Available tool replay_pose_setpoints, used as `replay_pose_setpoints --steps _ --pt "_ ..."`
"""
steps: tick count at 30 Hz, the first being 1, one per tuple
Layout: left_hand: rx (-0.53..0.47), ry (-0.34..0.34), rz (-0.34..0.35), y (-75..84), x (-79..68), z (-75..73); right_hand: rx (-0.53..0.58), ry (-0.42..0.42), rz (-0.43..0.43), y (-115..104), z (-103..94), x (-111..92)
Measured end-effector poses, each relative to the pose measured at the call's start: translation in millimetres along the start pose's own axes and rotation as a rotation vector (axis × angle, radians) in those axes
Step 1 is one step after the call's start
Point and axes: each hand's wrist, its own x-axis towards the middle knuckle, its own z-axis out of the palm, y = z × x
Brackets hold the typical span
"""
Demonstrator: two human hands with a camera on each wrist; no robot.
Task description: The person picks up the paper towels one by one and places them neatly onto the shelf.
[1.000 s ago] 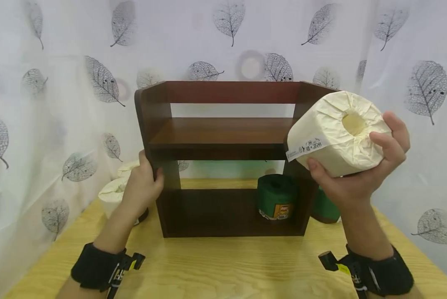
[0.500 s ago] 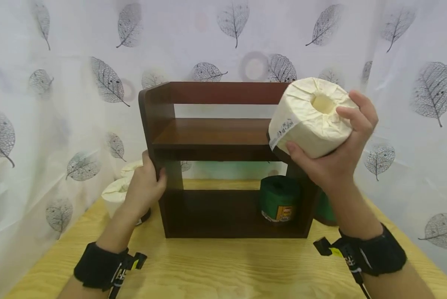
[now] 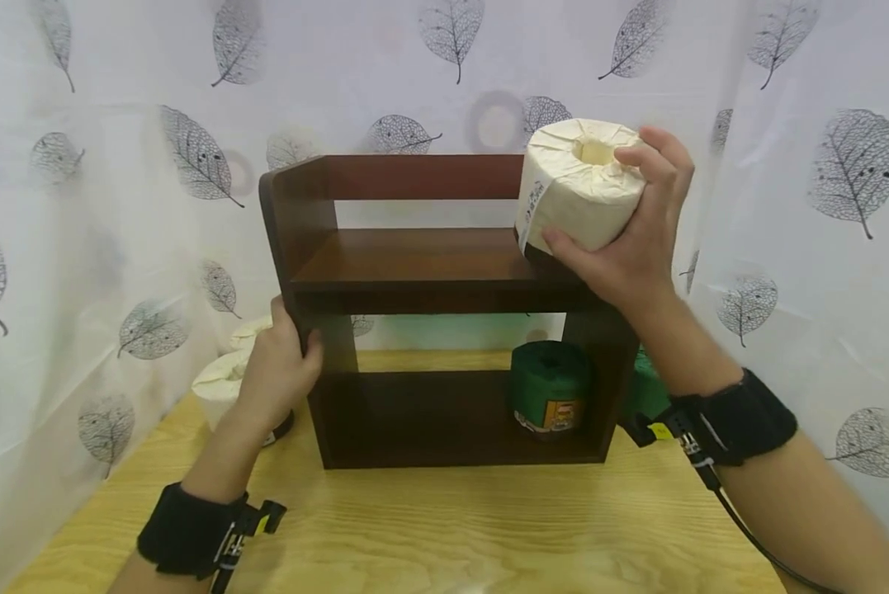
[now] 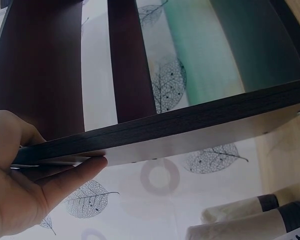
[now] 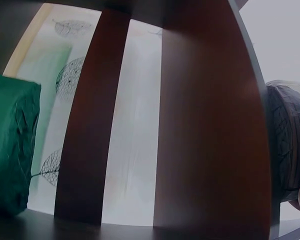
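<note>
Right hand (image 3: 637, 239): gripped the cream roll (image 3: 585, 194), its fingers (image 3: 652, 165) parted to the roll's width, tips on the top face by the hole, thumb low on the side.
Cream roll: was held over the right end of the upper board of the brown shelf (image 3: 414, 256), dark base downward; contact with the board could not be told.
Left hand (image 3: 279, 367): gripped the front edge of the shelf's left panel, fingers parted only by its thickness.
Lower compartment: held a green roll (image 3: 548, 388) at its right end.
Surface (image 3: 429, 528): carried the shelf back from its near edge, two pale rolls (image 3: 217, 392) towards its left edge, another green roll (image 3: 646, 392) towards its right.
</note>
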Motion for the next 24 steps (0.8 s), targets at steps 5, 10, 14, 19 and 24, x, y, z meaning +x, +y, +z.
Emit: replay_pose_setpoints --steps 5,10,14,19,24 --pt "-0.002 0.006 -0.001 -0.5 -1.1 0.2 0.012 -0.084 0.004 7.5 2.3 3.3" --pt "-0.003 -0.005 -0.007 -0.5 0.5 0.2 -0.028 -0.226 0.248 30.6 6.5 2.7" --pt "0.000 -0.006 -0.012 0.7 3.1 -1.1 -0.101 -0.320 0.388 55.8 10.8 2.9" --pt "-0.001 0.013 -0.005 -0.5 4.9 -2.7 -0.104 -0.322 0.430 55.9 12.7 3.2" --pt "-0.002 0.002 -0.016 -1.9 5.5 -2.3 -0.091 -0.320 0.451 57.5 13.8 3.0"
